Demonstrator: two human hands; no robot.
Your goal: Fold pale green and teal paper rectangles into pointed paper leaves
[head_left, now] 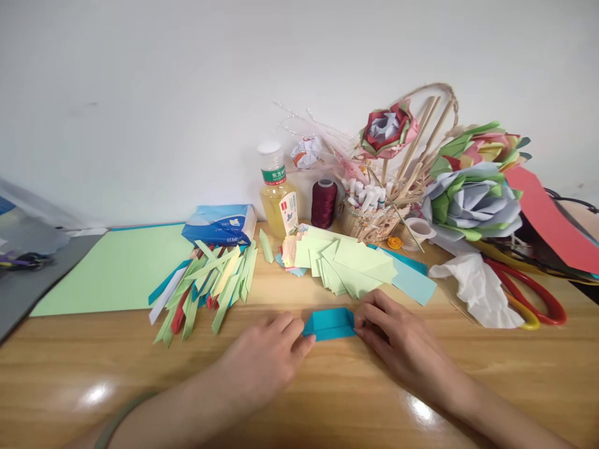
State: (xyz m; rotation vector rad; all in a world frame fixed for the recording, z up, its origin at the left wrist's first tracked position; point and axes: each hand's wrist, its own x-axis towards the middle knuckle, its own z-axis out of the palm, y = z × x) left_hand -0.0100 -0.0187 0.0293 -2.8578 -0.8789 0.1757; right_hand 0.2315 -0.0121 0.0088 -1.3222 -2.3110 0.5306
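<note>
One piece of folded blue paper (331,323) lies on the wooden table (327,399), in front of the single bottle (279,196) and slightly to its right, lengthwise between two hands. The left hand (269,349) has its thumb and fingers closed on the paper's left end; the right hand (397,330) has its thumb and forefinger pinched together at the right end. Relative to the bottle: one tissue pack (219,224) to the left; one spool of dark red thread (324,204) just to the right; one basket (369,221) farther right; three large paper flowers, one upper (386,130) and two at far right. The paper strips (206,280), left and in front, overlap too much to count.
</note>
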